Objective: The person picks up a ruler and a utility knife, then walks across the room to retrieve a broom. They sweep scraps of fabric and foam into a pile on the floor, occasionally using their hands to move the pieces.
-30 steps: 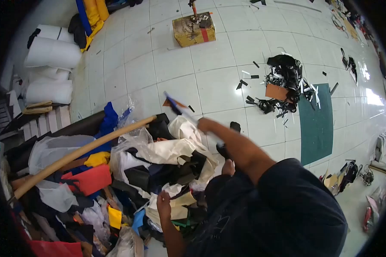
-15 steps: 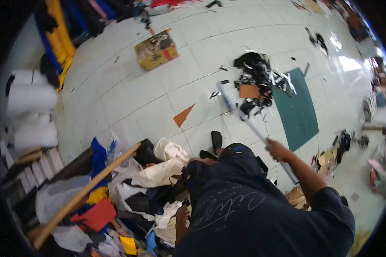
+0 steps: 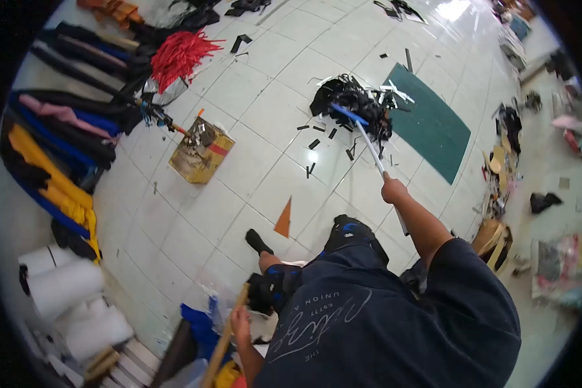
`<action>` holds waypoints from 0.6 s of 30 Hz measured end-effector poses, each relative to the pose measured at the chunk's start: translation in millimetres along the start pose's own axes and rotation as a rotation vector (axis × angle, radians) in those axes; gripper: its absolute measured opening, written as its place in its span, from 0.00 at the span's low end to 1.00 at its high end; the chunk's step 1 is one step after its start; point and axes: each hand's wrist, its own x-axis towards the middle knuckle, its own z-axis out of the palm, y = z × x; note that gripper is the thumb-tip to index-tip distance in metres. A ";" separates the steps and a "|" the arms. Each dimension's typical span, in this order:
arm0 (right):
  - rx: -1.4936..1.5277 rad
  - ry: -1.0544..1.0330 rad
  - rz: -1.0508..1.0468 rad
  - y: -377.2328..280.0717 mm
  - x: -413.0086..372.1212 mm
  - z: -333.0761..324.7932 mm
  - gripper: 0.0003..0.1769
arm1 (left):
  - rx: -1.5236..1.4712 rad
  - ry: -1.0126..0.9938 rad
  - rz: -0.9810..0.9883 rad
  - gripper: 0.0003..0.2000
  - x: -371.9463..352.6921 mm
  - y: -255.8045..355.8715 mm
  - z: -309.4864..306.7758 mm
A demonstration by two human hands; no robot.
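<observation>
My right hand point(image 3: 394, 191) is wrapped round the long white handle of a floor squeegee point(image 3: 373, 147). Its narrow blue head lies over a heap of black and white scrap strips point(image 3: 352, 97) on the tiles. A dark green mat point(image 3: 433, 126) borders the heap on the right. Several loose black strips point(image 3: 314, 143) lie in front of it. Low on the left, my left hand point(image 3: 241, 325) closes on a wooden pole point(image 3: 218, 355), beside my leg. An orange triangular piece point(image 3: 284, 218) rests on the floor near my foot.
A worn yellow box point(image 3: 197, 158) stands left of the heap. Fabric rolls point(image 3: 58, 142) and white rolls point(image 3: 68, 284) line the left side. Red strips point(image 3: 178, 58) are piled at the back left. More scraps point(image 3: 498, 168) lie along the right.
The view has turned left. The squeegee head went from the tiles beside the heap onto it, and an orange piece there no longer shows. My left hand has come up to the wooden pole.
</observation>
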 end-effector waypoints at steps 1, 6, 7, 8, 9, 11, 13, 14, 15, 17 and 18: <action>0.047 0.013 0.025 -14.1 -11.5 14.8 0.28 | 0.012 -0.091 0.007 0.15 28.2 1.5 -20.3; 0.180 -0.040 0.166 -72.5 -164.8 101.6 0.31 | 0.303 -0.249 -0.043 0.13 109.4 29.6 -116.5; 0.202 -0.055 0.163 -81.1 -205.0 123.6 0.30 | 0.309 -0.237 -0.069 0.12 119.0 41.8 -143.9; 0.251 -0.071 0.163 -87.5 -242.3 148.9 0.30 | 0.315 -0.219 -0.096 0.12 130.6 54.4 -174.6; 0.240 -0.105 0.172 -104.3 -283.8 156.9 0.30 | 0.320 -0.195 -0.125 0.11 142.7 69.2 -201.2; 0.243 -0.242 0.226 -132.6 -360.9 183.5 0.29 | 0.331 -0.098 -0.165 0.10 163.2 106.8 -249.0; 0.212 -0.395 0.241 -163.5 -418.2 199.8 0.32 | 0.287 -0.088 -0.163 0.10 199.1 124.2 -295.8; 0.203 -0.423 0.197 -169.2 -441.4 222.2 0.31 | 0.297 -0.044 -0.139 0.09 205.1 136.8 -300.9; 0.199 -0.453 0.153 -174.4 -459.2 245.5 0.29 | 0.310 0.001 -0.115 0.09 205.4 153.1 -301.2; 0.231 -0.420 0.102 -199.5 -471.0 284.2 0.29 | 0.392 0.023 -0.078 0.10 196.8 187.2 -290.4; 0.241 -0.379 0.075 -209.5 -465.7 299.6 0.29 | 0.416 0.022 -0.046 0.11 195.2 199.2 -280.2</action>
